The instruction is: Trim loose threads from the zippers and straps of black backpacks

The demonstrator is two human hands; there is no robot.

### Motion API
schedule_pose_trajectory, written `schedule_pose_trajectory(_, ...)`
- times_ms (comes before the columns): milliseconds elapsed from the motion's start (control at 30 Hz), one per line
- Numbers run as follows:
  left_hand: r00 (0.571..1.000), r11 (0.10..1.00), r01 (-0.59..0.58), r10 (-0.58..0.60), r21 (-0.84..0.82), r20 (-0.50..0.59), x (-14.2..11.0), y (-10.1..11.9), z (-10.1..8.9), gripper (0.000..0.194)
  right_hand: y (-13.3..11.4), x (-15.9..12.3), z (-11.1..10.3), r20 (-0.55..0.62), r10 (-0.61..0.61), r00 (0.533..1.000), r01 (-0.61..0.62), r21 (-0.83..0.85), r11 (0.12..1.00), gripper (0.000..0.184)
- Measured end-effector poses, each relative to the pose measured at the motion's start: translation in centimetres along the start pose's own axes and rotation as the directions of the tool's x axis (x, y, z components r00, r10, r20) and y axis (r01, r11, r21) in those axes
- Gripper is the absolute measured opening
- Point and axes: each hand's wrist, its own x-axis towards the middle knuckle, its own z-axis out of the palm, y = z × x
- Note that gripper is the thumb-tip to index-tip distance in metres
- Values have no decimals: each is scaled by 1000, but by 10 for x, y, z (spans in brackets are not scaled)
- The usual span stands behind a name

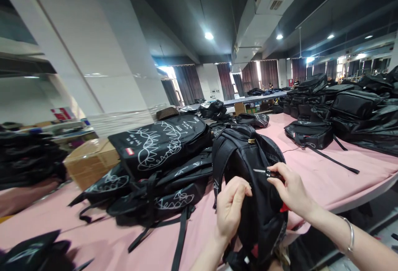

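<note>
In front of me a black backpack [264, 213] stands upright near the table's edge, its opening facing me and a gold-coloured zip pull near its top. My left hand [231, 206] is closed on the fabric at the edge of the opening. My right hand [290, 188] grips a pair of small scissors [260, 171] with dark handles. Their metal blades point left, over the backpack's front, above my left hand. I cannot make out whether the blades touch the fabric. A bit of red shows below my right hand.
Several black backpacks with white scribble prints [161, 142] lie stacked to the left on the pink-covered table [348, 180]. More bags [354, 101] are piled at the right. A cardboard box [91, 159] stands by the white pillar [93, 55].
</note>
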Motion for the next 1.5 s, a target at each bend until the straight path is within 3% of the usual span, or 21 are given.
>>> schedule_pose_trajectory(67, 990, 980, -143, 139, 137, 36, 19, 6, -10, 27, 6, 4, 6, -38, 145, 989, -134, 206, 969, 11)
schedule_pose_trajectory(167, 977, 829, -189, 210, 526, 19, 56, 11, -17, 20, 12, 10, 21, -112, 276, 955, -213, 393, 894, 15)
schedule_pose_trajectory(267, 983, 636, -179, 87, 751, 162, 88, 14, -14, 17, 15, 17, 36, -175, 311, 934, -205, 452, 868, 16)
schedule_pose_trajectory(333, 968, 524, -203, -18, 827, 249, 103, 16, -10, 12, 16, 21, 42, -179, 314, 932, -211, 436, 875, 17)
schedule_pose_trajectory(400, 948, 450, -259, -52, 854, 315, 113, 18, -7, 16, 16, 24, 43, -176, 313, 933, -227, 389, 893, 16)
schedule_pose_trajectory(467, 944, 496, -265, -43, 827, 328, 118, 16, -4, 16, 16, 28, 42, -174, 309, 935, -238, 338, 911, 15)
schedule_pose_trajectory(600, 969, 687, -141, -53, 713, 242, 120, 4, -4, 15, 12, 35, 39, -170, 278, 945, -226, 271, 936, 13)
schedule_pose_trajectory(733, 983, 745, -105, -25, 659, 184, 115, -3, -7, 15, 10, 40, 41, -179, 231, 956, -192, 210, 959, 11)
schedule_pose_trajectory(933, 988, 814, -97, 10, 573, 153, 108, 3, -7, 16, 10, 44, 42, -228, 148, 962, -135, 73, 988, 5)
schedule_pose_trajectory(1067, 994, 903, 103, -102, 418, -24, 114, -3, -16, 29, 8, 35, 39, -228, 173, 958, -150, 113, 982, 7)
schedule_pose_trajectory(1167, 963, 881, 263, -215, 393, -163, 122, -26, -35, 39, 5, 14, 40, -203, 108, 973, -82, 135, 988, 10)
schedule_pose_trajectory(1233, 938, 843, 341, -277, 417, -208, 122, -48, -49, 38, 5, -4, 42, -152, 0, 988, 10, 67, 998, 25)
schedule_pose_trajectory(1333, 905, 812, 424, -386, 400, -176, 108, -80, -66, 41, 14, -26, 44, -68, -127, 989, 121, -92, 988, 52)
schedule_pose_trajectory(1500, 870, 782, 484, -479, 393, -118, 80, -113, -81, 42, 41, -24, 38, -95, -93, 991, 76, -173, 982, 47)
